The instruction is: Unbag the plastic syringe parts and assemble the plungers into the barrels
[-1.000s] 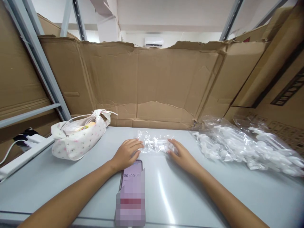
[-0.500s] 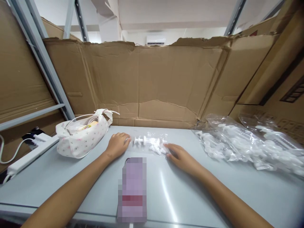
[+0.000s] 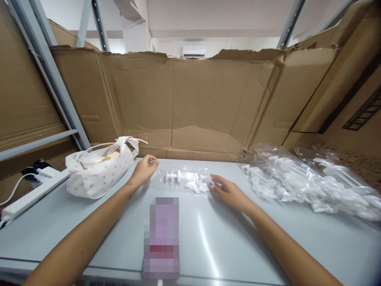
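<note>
A clear plastic bag (image 3: 160, 179) lies flat on the grey tabletop, holding a syringe (image 3: 184, 176) with a clear marked barrel and white plunger. Several small white nozzle-like pieces (image 3: 196, 186) are beside the syringe in the same bag. My left hand (image 3: 145, 170) is just beyond the bag's left end, its fingers curled in, and nothing shows in them. At the bag's right end, my right hand (image 3: 228, 191) is open with fingers apart, holding nothing; whether its fingertips touch the plastic is hard to tell.
Several similar filled bags (image 3: 297, 182) are piled at the right. A white patterned pouch (image 3: 98, 174) and a power strip (image 3: 34, 194) are on the left. A blurred purple phone-like object (image 3: 163, 234) lies in front. Cardboard (image 3: 190, 103) walls the back.
My left hand has lifted off the bag's left end and curled its fingers. My right hand has drawn slightly away from the white pieces, fingers spreading. The view has shifted slightly.
</note>
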`<state>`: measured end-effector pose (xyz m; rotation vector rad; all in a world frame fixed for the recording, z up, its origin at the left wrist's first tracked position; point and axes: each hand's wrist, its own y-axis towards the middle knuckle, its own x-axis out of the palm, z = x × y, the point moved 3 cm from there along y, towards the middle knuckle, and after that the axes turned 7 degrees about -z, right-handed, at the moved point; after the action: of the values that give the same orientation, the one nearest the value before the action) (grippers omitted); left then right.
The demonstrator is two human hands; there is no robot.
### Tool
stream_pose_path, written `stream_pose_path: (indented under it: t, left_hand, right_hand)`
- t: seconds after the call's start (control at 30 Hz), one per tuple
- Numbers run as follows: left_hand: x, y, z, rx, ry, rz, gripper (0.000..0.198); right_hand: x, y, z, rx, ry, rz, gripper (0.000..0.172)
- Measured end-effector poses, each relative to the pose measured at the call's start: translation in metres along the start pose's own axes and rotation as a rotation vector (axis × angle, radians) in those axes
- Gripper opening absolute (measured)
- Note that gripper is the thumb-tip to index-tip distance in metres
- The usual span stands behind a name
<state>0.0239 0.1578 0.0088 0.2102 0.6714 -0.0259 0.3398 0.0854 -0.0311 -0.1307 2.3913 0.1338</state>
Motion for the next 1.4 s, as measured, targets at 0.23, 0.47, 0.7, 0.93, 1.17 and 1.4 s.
stream_pose_path:
  t: [0.23, 0.47, 0.7, 0.93, 1.17, 1.4]
  left_hand:
    - [0.015, 0.006, -0.021, -0.267, -0.389, -0.38, 0.032]
    - [0.033, 0.021, -0.014, -0.229, -0.51, -0.398, 0.028]
    - [0.05, 0.041, -0.012, -0.046, -0.609, -0.246, 0.026]
    - [0.062, 0.033, -0.016, 0.177, -0.375, -0.254, 0.023]
    - [0.068, 0.021, -0.008, 0.387, 0.115, -0.227, 0.032]
    - [0.037, 0.022, -0.022, 0.319, 0.589, -0.018, 0.032]
  right_hand:
    - [0.004, 0.009, 0.006, 0.12, 0.716, -0.087, 0.04]
    - [0.006, 0.034, -0.007, 0.059, 0.638, -0.019, 0.028]
    - [-0.032, 0.053, -0.022, -0.052, 0.497, 0.326, 0.025]
    - [-0.036, 0.043, -0.011, -0.159, 0.467, 0.456, 0.034]
    - [-0.044, 0.044, 0.011, -0.166, 0.488, 0.529, 0.035]
    - [-0.054, 0.044, 0.022, -0.166, 0.519, 0.587, 0.035]
